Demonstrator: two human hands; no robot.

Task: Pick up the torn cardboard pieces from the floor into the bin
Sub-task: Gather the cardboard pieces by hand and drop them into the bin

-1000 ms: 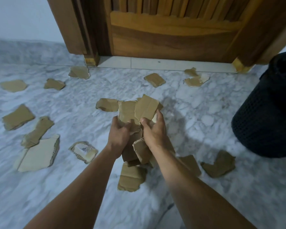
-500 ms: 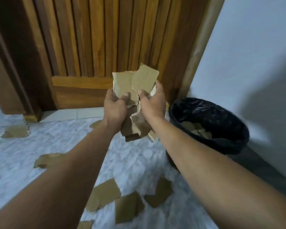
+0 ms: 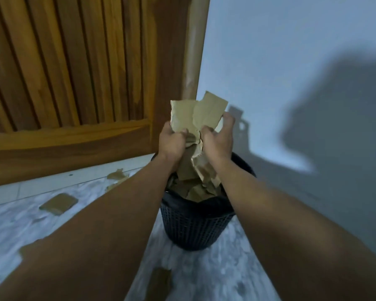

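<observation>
Marble floor (image 3: 204,268) runs up to a wooden door (image 3: 74,72) on the left and a pale wall (image 3: 291,61) on the right, with the black mesh bin (image 3: 193,227) near the corner. You hold a bundle of torn cardboard pieces (image 3: 195,118) directly above the bin. Your left hand (image 3: 172,144) grips its left side and your right hand (image 3: 217,142) curls round its right. Other scraps (image 3: 193,191) lie inside the bin. 1 loose piece (image 3: 59,203) lies on the floor, far left of the bin.
</observation>
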